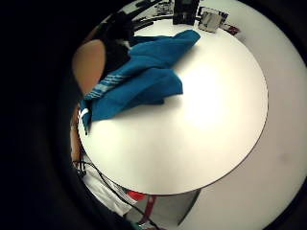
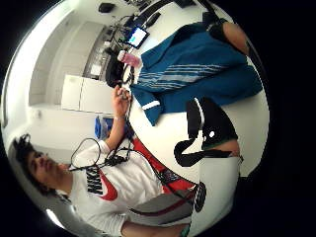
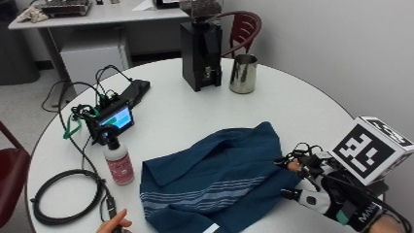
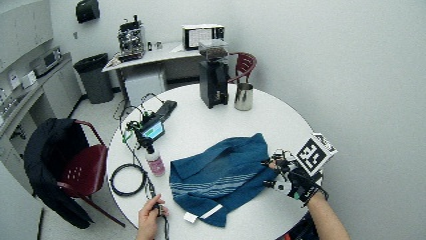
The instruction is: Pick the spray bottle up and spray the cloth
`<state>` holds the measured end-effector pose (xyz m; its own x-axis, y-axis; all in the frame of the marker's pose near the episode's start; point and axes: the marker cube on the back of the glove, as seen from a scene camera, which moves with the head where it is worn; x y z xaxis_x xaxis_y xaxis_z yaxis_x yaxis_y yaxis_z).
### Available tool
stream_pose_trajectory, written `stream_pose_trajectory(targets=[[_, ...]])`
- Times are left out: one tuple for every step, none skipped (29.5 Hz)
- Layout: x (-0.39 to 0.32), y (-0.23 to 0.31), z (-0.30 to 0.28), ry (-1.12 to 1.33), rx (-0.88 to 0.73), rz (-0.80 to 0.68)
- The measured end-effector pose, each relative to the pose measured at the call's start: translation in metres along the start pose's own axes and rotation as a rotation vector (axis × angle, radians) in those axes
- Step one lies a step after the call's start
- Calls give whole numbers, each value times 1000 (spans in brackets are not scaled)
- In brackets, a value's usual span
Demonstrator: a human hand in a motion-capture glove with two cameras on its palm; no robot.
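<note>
Spray bottle, pink with a black nozzle, is standing upright at the lower left of the outside view, just beside the blue cloth lying crumpled at lower center. The gloved right hand is resting at the cloth's right edge at lower right; whether its fingers are pinching the fabric cannot be told. A bare hand is showing at the bottom edge.

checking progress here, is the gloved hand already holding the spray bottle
No, the spray bottle stands untouched on the table left of the cloth, while the gloved right hand is at the cloth's opposite edge.
</note>
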<state>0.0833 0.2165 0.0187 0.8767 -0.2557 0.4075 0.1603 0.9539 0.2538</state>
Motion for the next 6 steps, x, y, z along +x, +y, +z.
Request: stream_pose_trajectory(targets=[[-1, 1, 0, 9, 0, 3], [-2, 2, 0, 19, -2, 3], [-3, 2, 0, 31, -3, 1], [-2, 2, 0, 43, -5, -2], [-2, 3, -1, 52, -7, -7], [-1, 3, -1, 57, -8, -9]])
